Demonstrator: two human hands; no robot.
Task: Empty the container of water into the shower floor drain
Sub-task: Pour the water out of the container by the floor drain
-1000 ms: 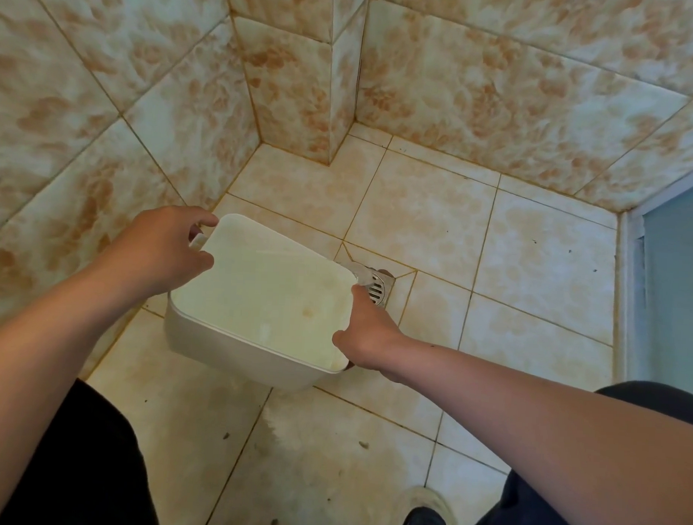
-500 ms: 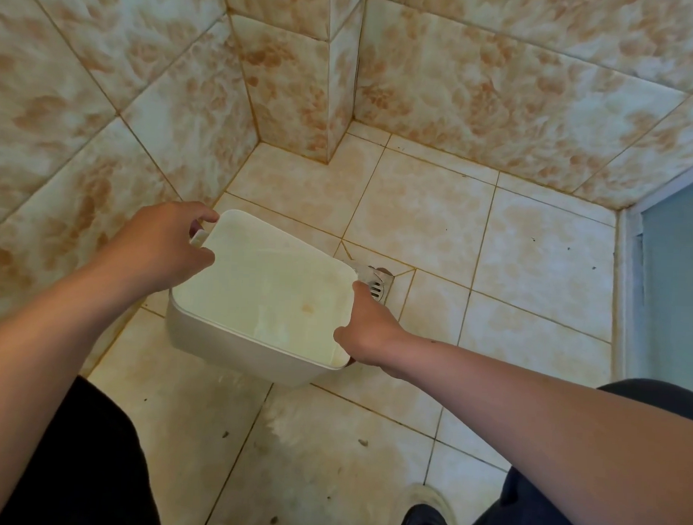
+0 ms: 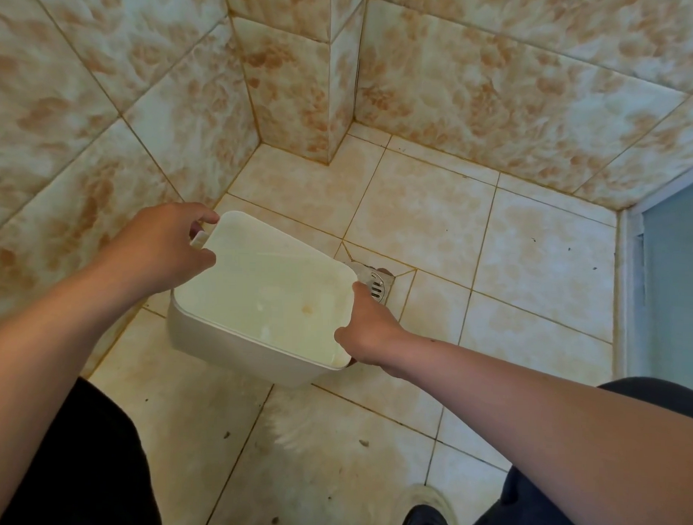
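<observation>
Dark trousers (image 3: 74, 461) and a dark shoe (image 3: 426, 520) sit nearest to me at the bottom of the view, on the pale floor tiles (image 3: 331, 438). Little bits of dirt lie on those tiles.

Next come my two arms, reaching out. My left hand (image 3: 168, 244) holds the left edge of the white container (image 3: 232, 348), with its fingers (image 3: 205, 218) curled over a small tab at the rim. My right hand (image 3: 368, 326) holds the right edge, thumb on top and the other fingers tucked under, so both hands are closed tight on it. The box is up off the floor and looks close to level. Pale water (image 3: 265, 295) fills it almost to the top.

Just past the far right corner of the box is the metal drain (image 3: 375, 287), partly hidden by it. Behind that are more floor tiles, then the brown and cream wall tiles (image 3: 500, 91), and a blue door panel (image 3: 674, 281) at the right.

I think I am at the step just before pouring. Next I should tip the far right corner down slowly, right above the drain, so the water does not splash out over the floor.
</observation>
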